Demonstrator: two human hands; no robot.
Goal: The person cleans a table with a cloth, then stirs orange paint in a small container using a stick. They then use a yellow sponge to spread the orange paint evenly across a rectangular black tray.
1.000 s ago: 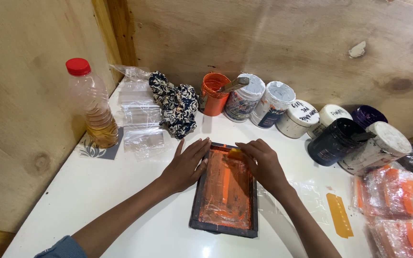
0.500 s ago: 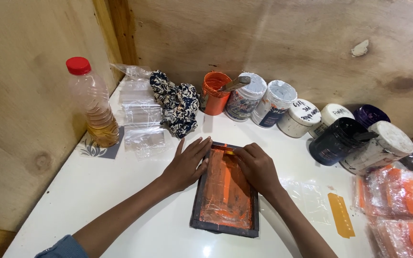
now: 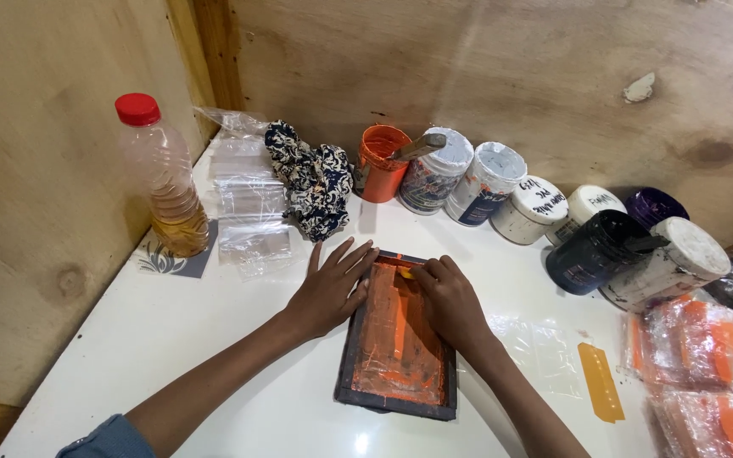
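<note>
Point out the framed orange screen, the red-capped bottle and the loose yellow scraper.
framed orange screen (image 3: 396, 356): head view, on its inked mesh.
red-capped bottle (image 3: 167, 182): head view, on its clear body.
yellow scraper (image 3: 600, 382): head view, on the flat middle.

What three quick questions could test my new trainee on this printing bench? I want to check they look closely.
1. True or false: the left hand lies flat on the edge of the dark frame.
2. Which colour coats the frame's screen: A blue, B orange, C green?
3. What colour is the cap of the plastic bottle?

Key: 1 true; 2 B; 3 red. The right hand presses a small tool at the frame's far end.
</note>
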